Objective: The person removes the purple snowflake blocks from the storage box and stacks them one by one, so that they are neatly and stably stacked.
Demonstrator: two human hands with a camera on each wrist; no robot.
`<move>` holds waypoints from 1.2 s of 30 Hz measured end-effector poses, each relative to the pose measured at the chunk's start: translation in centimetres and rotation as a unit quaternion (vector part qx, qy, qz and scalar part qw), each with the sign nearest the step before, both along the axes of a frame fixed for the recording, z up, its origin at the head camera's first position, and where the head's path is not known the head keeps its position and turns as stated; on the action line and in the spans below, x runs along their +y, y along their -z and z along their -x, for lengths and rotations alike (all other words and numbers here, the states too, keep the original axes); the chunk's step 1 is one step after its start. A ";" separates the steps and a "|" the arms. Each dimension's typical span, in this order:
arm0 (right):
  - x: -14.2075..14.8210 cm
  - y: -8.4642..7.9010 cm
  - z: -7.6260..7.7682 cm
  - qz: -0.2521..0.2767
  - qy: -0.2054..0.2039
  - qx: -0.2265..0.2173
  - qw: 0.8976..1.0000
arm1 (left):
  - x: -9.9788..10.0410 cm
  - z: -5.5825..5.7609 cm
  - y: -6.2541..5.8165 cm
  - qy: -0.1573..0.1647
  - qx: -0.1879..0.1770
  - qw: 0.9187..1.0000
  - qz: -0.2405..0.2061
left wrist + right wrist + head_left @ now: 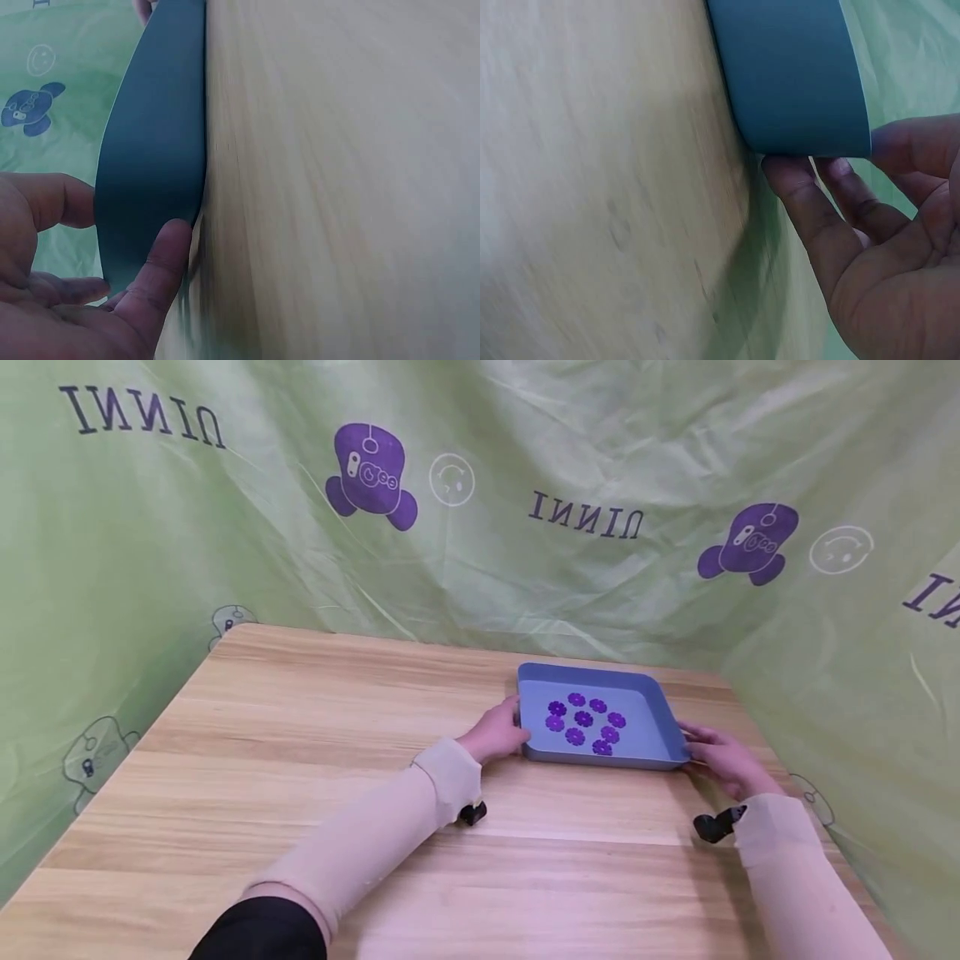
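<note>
A shallow blue tray (645, 727) stands at the back right of the wooden table, with several purple flower-shaped pieces (583, 718) lying flat on its floor. My left hand (497, 731) holds the tray's left end near the front corner. In the left wrist view, one digit touches the rim of the tray (154, 135) and another lies low against its wall. The opposite end is held by my right hand (723, 760). Fingers of this hand (900, 247) touch the rim and the end wall of the tray (795, 82) in the right wrist view.
The light wooden table (300, 735) reaches back to a green curtain (480, 577) with purple cartoon prints, which also hangs along both sides. A small black device (472, 812) sits at the left wrist and another black device (716, 825) at the right.
</note>
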State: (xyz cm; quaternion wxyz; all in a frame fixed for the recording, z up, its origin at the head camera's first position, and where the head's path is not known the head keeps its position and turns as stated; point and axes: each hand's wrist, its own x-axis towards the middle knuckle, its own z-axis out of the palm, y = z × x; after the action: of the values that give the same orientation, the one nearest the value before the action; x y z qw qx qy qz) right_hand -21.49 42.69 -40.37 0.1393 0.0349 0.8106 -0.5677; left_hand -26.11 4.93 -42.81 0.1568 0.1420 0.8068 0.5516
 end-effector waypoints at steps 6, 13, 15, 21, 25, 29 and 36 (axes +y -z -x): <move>-1.8 0.0 0.1 -0.014 -0.037 0.003 0.999 | -2.6 -0.3 -0.1 0.014 0.017 0.999 0.032; -3.7 0.1 0.0 -0.045 -0.064 0.024 0.997 | -5.5 -0.8 -0.7 0.025 0.042 0.996 0.077; -4.4 0.1 0.0 -0.072 -0.074 0.039 0.994 | -6.3 -1.0 -0.8 0.025 0.049 0.994 0.095; -6.7 -0.3 -0.7 -0.191 -0.115 0.083 0.971 | -8.5 -2.2 -1.3 0.039 0.084 0.984 0.149; -8.3 -0.7 -1.3 -0.277 -0.145 0.127 0.941 | -9.9 -2.7 -1.7 0.052 0.096 0.979 0.172; -9.8 -0.8 -1.6 -0.328 -0.170 0.170 0.913 | -11.4 -2.9 -1.8 0.057 0.096 0.975 0.193; -12.2 -0.8 -1.9 -0.354 -0.194 0.184 0.896 | -13.9 -3.2 -2.0 0.051 0.097 0.968 0.227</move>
State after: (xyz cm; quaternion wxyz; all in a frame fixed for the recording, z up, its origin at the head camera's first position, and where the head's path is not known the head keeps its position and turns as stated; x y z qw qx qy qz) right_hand -19.61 30.51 -39.60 0.0737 -0.1815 0.9598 -0.2013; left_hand -22.88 -8.92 -40.80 0.1342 0.1968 0.9138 0.3291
